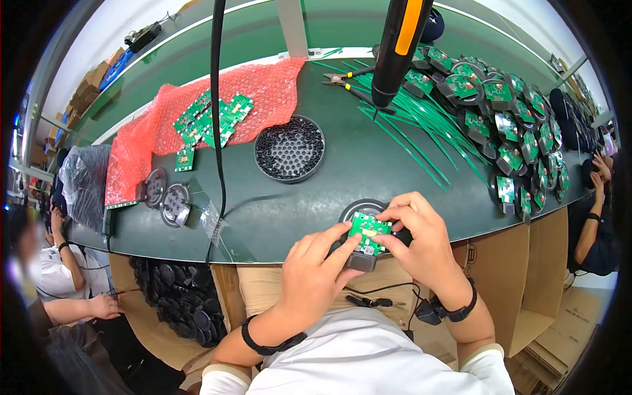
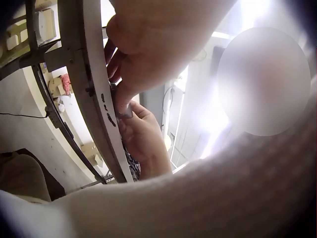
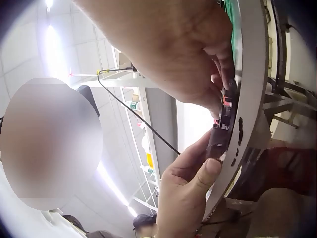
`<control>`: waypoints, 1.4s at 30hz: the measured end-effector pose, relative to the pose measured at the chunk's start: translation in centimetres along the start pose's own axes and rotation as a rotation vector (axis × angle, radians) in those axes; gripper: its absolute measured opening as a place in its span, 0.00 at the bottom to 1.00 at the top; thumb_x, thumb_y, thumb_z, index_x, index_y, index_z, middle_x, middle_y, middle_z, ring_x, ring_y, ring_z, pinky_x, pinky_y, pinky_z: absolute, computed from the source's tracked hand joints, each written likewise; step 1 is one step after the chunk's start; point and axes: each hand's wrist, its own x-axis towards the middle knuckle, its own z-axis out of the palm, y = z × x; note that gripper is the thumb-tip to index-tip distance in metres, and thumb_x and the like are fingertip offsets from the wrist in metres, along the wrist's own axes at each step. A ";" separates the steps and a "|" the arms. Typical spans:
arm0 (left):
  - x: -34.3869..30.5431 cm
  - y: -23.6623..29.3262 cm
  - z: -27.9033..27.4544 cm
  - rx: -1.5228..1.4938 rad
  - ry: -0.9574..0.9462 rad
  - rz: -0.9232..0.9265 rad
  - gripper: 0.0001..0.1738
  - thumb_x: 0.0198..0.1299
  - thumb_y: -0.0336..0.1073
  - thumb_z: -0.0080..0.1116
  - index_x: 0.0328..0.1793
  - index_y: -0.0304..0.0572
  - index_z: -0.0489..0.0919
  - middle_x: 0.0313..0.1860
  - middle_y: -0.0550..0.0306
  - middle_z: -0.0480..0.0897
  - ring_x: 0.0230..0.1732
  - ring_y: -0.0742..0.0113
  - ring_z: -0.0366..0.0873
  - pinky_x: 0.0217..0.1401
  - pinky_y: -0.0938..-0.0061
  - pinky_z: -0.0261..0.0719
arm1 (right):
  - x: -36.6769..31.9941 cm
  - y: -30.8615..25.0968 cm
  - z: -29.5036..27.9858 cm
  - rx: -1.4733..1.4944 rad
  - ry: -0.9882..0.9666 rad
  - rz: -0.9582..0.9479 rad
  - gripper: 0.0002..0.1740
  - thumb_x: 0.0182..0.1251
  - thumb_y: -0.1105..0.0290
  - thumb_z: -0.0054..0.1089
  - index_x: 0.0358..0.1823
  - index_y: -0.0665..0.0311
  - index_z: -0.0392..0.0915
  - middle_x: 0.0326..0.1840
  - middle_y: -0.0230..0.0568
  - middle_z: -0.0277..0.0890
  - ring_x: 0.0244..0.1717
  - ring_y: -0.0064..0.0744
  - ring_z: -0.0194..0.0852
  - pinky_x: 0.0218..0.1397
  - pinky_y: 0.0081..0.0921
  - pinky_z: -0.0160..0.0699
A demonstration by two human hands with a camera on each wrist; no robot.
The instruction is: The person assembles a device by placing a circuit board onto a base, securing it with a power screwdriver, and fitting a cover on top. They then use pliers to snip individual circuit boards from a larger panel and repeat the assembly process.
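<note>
At the table's near edge, a green circuit board (image 1: pixel 370 230) sits on a round black plastic housing (image 1: pixel 362 262). My left hand (image 1: pixel 309 280) grips the housing from the left, its fingertips reaching the board's left edge. From the right, my right hand (image 1: pixel 424 247) pinches the board between thumb and fingers at its right side. Seen from the right wrist, the housing (image 3: pixel 218 141) is edge-on, with the left thumb (image 3: pixel 210 171) on its lower end and the right fingers at the upper end. The hands cover part of the housing's rim.
A black electric screwdriver (image 1: pixel 398 56) hangs overhead. Behind lie a dish of small black parts (image 1: pixel 289 171), red bubble wrap (image 1: pixel 263 92) with loose boards (image 1: pixel 220 122), two housings (image 1: pixel 176 205), cutters (image 1: pixel 342 80) and green strips (image 1: pixel 421 125). Housings with boards (image 1: pixel 510 128) are piled right.
</note>
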 end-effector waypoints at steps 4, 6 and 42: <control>0.5 0.6 -0.4 -0.039 -0.002 -0.014 0.42 0.36 0.41 0.84 0.65 0.46 0.84 0.64 0.52 0.81 0.56 0.52 0.80 0.57 0.59 0.78 | 0.1 0.2 -0.3 0.194 -0.027 0.040 0.13 0.58 0.85 0.73 0.44 0.70 0.85 0.48 0.42 0.78 0.44 0.33 0.84 0.43 0.26 0.90; 1.4 1.7 -1.0 -0.012 0.054 -0.008 0.41 0.37 0.40 0.84 0.63 0.45 0.84 0.63 0.52 0.81 0.54 0.52 0.80 0.56 0.60 0.79 | 0.6 -0.2 -0.4 0.282 -0.032 0.069 0.12 0.59 0.86 0.72 0.44 0.71 0.85 0.49 0.41 0.77 0.45 0.31 0.84 0.45 0.26 0.91; 0.6 -0.9 1.1 0.011 0.122 0.044 0.33 0.37 0.21 0.72 0.58 0.46 0.87 0.64 0.56 0.85 0.53 0.53 0.84 0.55 0.62 0.81 | -0.2 -0.1 0.2 -0.078 -0.034 -0.040 0.16 0.52 0.72 0.80 0.44 0.60 0.91 0.42 0.37 0.79 0.41 0.39 0.79 0.42 0.34 0.80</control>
